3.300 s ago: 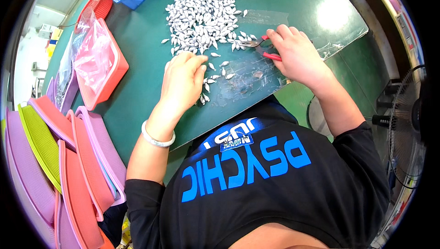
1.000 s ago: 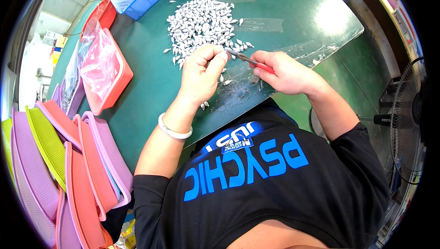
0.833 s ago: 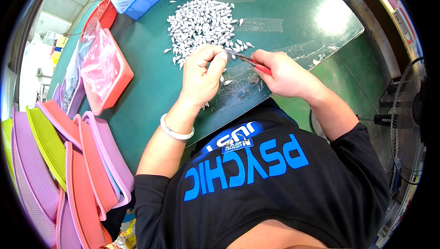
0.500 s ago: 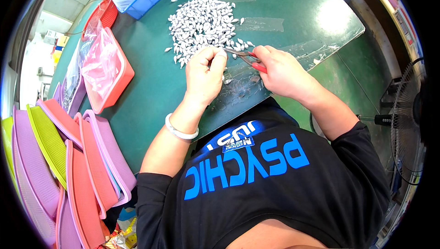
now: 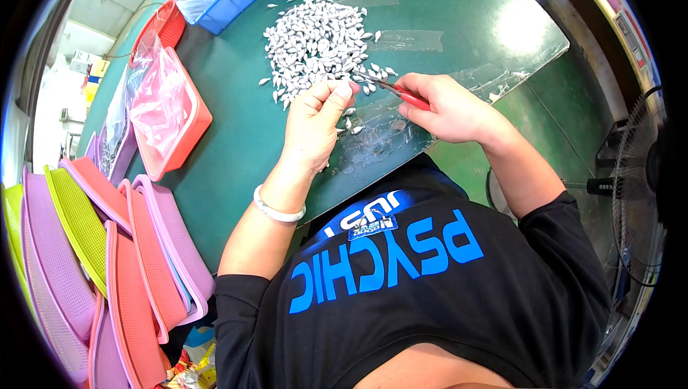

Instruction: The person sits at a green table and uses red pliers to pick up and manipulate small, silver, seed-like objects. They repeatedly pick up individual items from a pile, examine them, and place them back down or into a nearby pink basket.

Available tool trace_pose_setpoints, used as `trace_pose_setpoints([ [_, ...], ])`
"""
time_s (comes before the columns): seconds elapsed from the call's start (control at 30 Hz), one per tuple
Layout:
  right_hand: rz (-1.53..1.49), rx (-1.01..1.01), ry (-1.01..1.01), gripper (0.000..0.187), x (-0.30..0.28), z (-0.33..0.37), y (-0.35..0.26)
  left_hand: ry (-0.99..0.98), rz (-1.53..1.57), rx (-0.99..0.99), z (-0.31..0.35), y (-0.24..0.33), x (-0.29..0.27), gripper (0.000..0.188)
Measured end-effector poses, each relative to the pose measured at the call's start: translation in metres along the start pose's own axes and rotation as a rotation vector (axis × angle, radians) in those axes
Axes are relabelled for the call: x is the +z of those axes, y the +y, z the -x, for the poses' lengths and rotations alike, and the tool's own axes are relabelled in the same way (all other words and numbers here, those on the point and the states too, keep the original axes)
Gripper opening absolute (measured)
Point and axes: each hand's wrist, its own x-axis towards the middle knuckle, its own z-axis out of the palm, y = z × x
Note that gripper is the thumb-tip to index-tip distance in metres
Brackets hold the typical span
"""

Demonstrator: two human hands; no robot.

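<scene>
The left hand (image 5: 312, 124) presses thumb to fingertips, around what I cannot tell from here, while the right hand (image 5: 448, 109) grips red-handled pliers (image 5: 401, 92), tips at the near right edge of grey teardrop pieces (image 5: 315, 38) heaped on the green table (image 5: 229, 88).

From my head, the left one of two side-by-side fisheye cameras looks steeply down over my shirt (image 5: 423, 317), facing out across the green table (image 5: 229, 145). It sits near, above my left hand (image 5: 314, 124) and right hand (image 5: 450, 111), its picture upright. The view spans wide, from stacked baskets (image 5: 129, 296) at my left to a fan (image 5: 636, 174) at my right, straight edges bowing toward its dark rim.
</scene>
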Motion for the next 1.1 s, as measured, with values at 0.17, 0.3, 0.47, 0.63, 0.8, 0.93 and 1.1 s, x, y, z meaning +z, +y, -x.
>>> trace_pose_setpoints([
  [0.17,0.125,-0.015,0.153,0.031,-0.010,0.001,0.004,-0.022,-0.529,0.150,-0.002,-0.001,-0.009,0.014],
  [0.3,0.466,-0.050,0.256,0.040,-0.011,0.007,0.024,-0.156,-1.150,0.367,-0.003,0.003,-0.011,0.017],
  [0.47,0.612,-0.082,0.206,0.043,-0.009,0.008,0.033,-0.179,-1.168,0.410,-0.010,0.005,-0.006,0.020],
  [0.63,0.665,-0.136,0.199,0.040,-0.004,0.004,0.028,-0.040,-1.262,0.331,-0.027,-0.002,0.013,0.022],
  [0.8,0.637,-0.122,0.188,0.039,-0.003,0.003,0.029,-0.024,-1.271,0.234,-0.035,-0.008,0.013,0.011],
  [0.93,0.607,-0.131,0.183,0.038,-0.005,0.004,0.032,0.001,-0.989,0.165,-0.033,-0.013,0.000,0.010],
  [1.1,0.560,-0.120,0.182,0.038,-0.005,0.003,0.034,-0.028,-0.473,-0.094,-0.030,-0.003,-0.009,0.012],
])
